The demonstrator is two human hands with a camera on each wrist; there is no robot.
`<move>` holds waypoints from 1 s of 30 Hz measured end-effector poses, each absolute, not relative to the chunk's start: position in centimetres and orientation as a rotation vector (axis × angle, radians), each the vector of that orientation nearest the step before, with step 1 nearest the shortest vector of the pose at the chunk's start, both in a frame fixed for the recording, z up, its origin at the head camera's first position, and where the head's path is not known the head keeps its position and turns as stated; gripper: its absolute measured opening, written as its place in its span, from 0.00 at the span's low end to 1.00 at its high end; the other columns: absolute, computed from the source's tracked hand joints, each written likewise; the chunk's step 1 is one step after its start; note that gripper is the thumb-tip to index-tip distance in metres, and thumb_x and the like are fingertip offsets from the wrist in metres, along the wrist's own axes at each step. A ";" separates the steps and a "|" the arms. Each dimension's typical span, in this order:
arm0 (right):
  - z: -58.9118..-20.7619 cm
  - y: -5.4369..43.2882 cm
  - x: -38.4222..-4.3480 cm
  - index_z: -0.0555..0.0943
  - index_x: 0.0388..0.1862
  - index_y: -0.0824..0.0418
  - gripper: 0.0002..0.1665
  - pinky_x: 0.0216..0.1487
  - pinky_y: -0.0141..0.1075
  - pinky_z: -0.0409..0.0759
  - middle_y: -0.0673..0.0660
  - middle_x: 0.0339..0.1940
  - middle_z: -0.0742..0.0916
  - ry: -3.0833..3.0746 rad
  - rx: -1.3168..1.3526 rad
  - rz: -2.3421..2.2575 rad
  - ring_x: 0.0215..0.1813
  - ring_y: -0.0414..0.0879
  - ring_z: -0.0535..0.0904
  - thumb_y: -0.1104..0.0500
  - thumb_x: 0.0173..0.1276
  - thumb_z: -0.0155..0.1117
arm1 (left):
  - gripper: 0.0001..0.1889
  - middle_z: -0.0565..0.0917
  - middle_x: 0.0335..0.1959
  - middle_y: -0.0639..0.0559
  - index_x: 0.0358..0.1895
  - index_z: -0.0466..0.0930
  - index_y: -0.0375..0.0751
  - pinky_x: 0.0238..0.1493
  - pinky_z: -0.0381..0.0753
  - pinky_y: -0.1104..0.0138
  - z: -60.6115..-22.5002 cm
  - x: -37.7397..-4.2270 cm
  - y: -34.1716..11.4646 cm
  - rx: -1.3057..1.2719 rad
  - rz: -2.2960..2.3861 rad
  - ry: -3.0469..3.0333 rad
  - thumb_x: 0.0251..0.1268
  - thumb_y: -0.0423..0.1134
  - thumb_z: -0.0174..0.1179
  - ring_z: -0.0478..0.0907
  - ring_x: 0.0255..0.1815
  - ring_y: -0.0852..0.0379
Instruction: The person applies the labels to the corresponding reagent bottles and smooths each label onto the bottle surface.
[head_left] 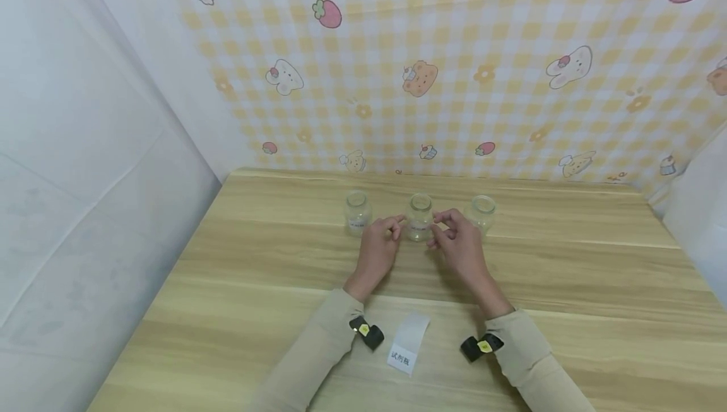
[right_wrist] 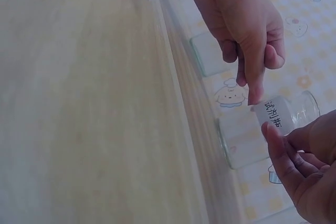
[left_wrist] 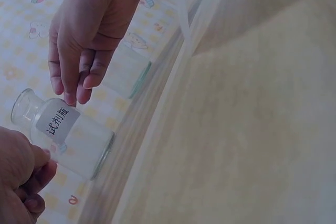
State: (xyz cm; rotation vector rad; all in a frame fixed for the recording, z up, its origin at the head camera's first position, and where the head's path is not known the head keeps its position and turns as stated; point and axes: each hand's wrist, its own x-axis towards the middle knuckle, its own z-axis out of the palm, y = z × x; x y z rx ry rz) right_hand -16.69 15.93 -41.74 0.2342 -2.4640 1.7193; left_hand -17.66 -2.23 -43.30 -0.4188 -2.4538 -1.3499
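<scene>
A clear glass bottle (head_left: 420,205) stands upright in the middle of a row of three, with a white label (left_wrist: 59,121) bearing handwritten characters on its front. My left hand (head_left: 379,247) is at the bottle's left side, its index finger stretched to the label's edge and other fingers bent. From the right side, my right hand (head_left: 462,248) touches the opposite edge with its fingertips. Both hands appear in each wrist view, with my left hand (left_wrist: 21,177) low in the left one and my right hand (right_wrist: 310,169) low in the right one.
Left of the hands stands another labelled glass bottle (head_left: 357,207). A third bottle (head_left: 483,207) is partly hidden behind my right hand. Between the forearms, a pale paper strip (head_left: 413,330) lies on the wooden table (head_left: 227,323), holding one more written label (head_left: 402,358). A patterned cloth (head_left: 483,109) hangs behind.
</scene>
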 end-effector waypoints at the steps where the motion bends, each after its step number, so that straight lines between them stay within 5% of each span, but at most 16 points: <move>1: -41.7 15.9 -16.6 0.76 0.50 0.76 0.09 0.35 0.40 0.88 0.75 0.61 0.82 -2.466 0.233 1.722 0.31 0.59 0.89 0.75 0.73 0.62 | 0.21 0.89 0.48 0.40 0.19 0.67 0.40 0.41 0.81 0.65 -43.3 -17.7 -2.2 -0.421 -1.356 -2.456 0.65 0.23 0.66 0.88 0.50 0.45; 7: -41.5 15.8 -16.5 0.75 0.51 0.77 0.10 0.36 0.41 0.88 0.75 0.62 0.82 -2.475 0.221 1.737 0.32 0.61 0.89 0.76 0.72 0.61 | 0.18 0.89 0.47 0.37 0.21 0.69 0.38 0.57 0.84 0.54 -43.3 -17.7 -2.3 -0.440 -1.388 -2.440 0.64 0.19 0.64 0.87 0.53 0.45; 16: -41.0 15.8 -16.2 0.74 0.58 0.77 0.16 0.35 0.40 0.88 0.77 0.64 0.80 -2.505 0.208 1.710 0.33 0.59 0.90 0.74 0.73 0.62 | 0.12 0.88 0.42 0.33 0.26 0.73 0.32 0.65 0.77 0.48 -43.2 -17.4 -2.3 -0.476 -1.439 -2.417 0.67 0.19 0.61 0.86 0.56 0.41; 25: -40.6 16.0 -14.9 0.72 0.63 0.76 0.21 0.33 0.39 0.88 0.77 0.66 0.79 -2.532 0.179 1.698 0.36 0.59 0.90 0.70 0.75 0.63 | 0.07 0.89 0.40 0.39 0.31 0.81 0.30 0.65 0.78 0.53 -42.1 -16.1 -2.7 -0.476 -1.415 -2.493 0.64 0.17 0.60 0.85 0.57 0.42; 30: -40.6 16.2 -13.8 0.75 0.58 0.75 0.17 0.30 0.32 0.85 0.76 0.62 0.82 -2.568 0.152 1.695 0.33 0.57 0.90 0.66 0.76 0.63 | 0.07 0.89 0.37 0.44 0.33 0.83 0.32 0.56 0.83 0.59 -42.0 -14.8 -3.6 -0.457 -1.428 -2.553 0.63 0.18 0.61 0.86 0.47 0.48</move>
